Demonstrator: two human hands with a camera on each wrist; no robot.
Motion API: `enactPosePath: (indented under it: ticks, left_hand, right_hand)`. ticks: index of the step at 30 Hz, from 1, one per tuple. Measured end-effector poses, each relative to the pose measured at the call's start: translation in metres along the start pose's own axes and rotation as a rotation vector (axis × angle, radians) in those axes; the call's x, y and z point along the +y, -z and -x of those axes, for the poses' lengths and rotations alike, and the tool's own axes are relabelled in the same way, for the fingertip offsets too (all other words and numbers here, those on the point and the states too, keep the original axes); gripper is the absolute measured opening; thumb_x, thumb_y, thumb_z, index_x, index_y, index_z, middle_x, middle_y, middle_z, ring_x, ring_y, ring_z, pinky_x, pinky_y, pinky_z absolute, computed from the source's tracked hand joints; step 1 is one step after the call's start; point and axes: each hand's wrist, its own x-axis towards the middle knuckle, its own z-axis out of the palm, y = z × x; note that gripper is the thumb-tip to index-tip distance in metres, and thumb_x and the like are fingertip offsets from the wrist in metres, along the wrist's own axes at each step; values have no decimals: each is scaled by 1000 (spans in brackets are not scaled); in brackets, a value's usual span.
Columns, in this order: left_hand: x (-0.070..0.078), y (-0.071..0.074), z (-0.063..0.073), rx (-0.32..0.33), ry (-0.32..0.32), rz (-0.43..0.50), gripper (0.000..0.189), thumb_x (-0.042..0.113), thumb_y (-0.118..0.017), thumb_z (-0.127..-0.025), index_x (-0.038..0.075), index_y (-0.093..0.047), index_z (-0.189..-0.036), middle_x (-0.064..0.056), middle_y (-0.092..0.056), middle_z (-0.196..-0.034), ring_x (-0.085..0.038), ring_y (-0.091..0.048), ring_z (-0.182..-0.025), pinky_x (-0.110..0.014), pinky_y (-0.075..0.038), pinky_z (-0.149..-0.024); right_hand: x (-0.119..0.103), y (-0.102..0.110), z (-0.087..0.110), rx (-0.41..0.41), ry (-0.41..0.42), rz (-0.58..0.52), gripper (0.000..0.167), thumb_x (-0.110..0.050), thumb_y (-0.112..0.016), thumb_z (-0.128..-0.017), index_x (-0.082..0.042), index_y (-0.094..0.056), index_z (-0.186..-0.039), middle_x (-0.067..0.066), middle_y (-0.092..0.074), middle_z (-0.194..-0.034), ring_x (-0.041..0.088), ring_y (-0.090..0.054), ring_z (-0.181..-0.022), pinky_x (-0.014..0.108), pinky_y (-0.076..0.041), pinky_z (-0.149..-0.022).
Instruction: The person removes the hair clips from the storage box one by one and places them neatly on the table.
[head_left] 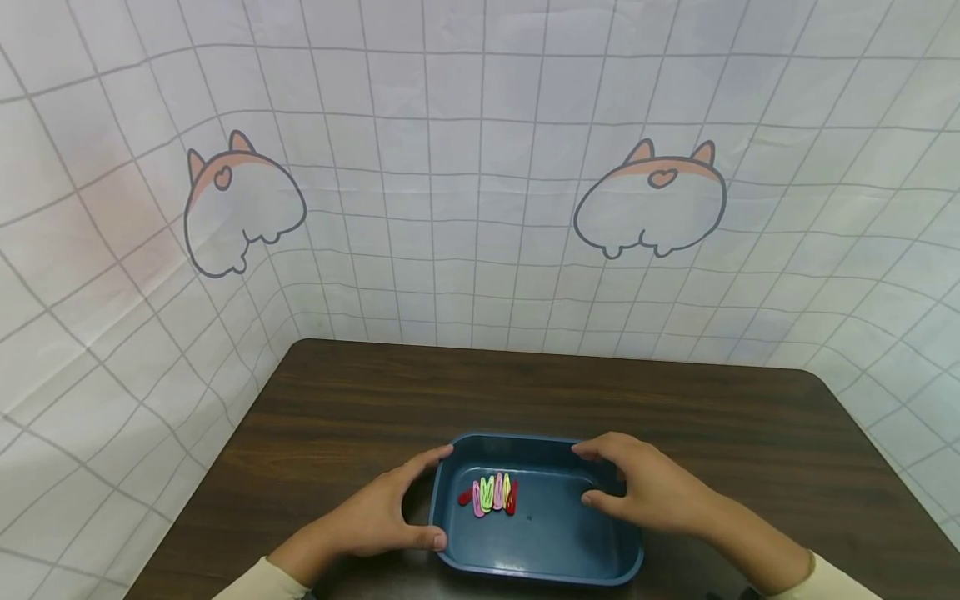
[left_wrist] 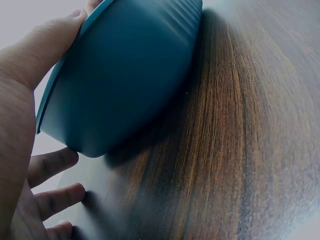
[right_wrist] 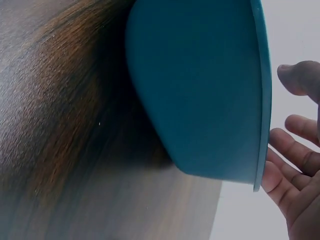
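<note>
A blue plastic tray (head_left: 555,542) lies on the table near the front. Inside, toward its left end, several snap hair clips (head_left: 492,493) in pink, green, yellow and red stand in a row, with one red clip lying at the row's left. My left hand (head_left: 378,510) spans the left end of the tray, its thumb at the near corner of the rim and a finger at the far one. Over the right end hovers my right hand (head_left: 656,486), thumb and fingers apart with nothing visible between them. The right wrist view shows its fingertips (right_wrist: 272,175) close by the tray's rim (right_wrist: 262,100).
The dark wood-grain table (head_left: 360,392) reaches back to a white gridded cloth (head_left: 450,250) with cartoon animal drawings, which hangs behind and along both sides. A small dark object (head_left: 748,594) shows at the bottom edge, by the right sleeve.
</note>
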Motion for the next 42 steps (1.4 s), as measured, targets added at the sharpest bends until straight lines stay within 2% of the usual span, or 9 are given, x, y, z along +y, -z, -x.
enactPosePath:
  ticks: [17, 25, 34, 42]
  left_hand:
    - [0, 1, 1, -7, -6, 13, 100, 53, -85, -79, 44, -27, -159, -5, -40, -159, -41, -40, -142, -73, -34, -105]
    - [1, 0, 2, -6, -9, 22, 100, 53, -86, -79, 42, -27, -160, -6, -39, -160, -41, -40, -142, -73, -35, -105]
    - [1, 0, 1, -8, -9, 23, 99, 52, -86, -80, 43, -27, -159, -6, -38, -160, -41, -39, -143, -73, -34, -106]
    - [0, -1, 2, -2, -21, 13, 100, 53, -85, -79, 42, -27, -160, -5, -39, -160, -39, -39, -143, -72, -34, -106]
  right_hand:
    - [-19, -16, -19, -57, -26, 28, 54, -39, -79, -90, -12, -64, -134, 0, -66, -126, 15, -61, -115, 43, -53, -98]
    - [-23, -25, -27, -70, -34, 40, 54, -41, -79, -90, -15, -64, -135, -4, -65, -127, 12, -61, -114, 42, -53, -97]
    - [-29, -32, -35, -84, -76, 44, 54, -43, -78, -91, -15, -65, -135, -1, -65, -128, 16, -61, -115, 45, -53, -98]
    - [-32, -41, -40, -105, -71, 51, 56, -48, -75, -91, -15, -64, -135, -1, -65, -129, 16, -61, -116, 45, -53, -97]
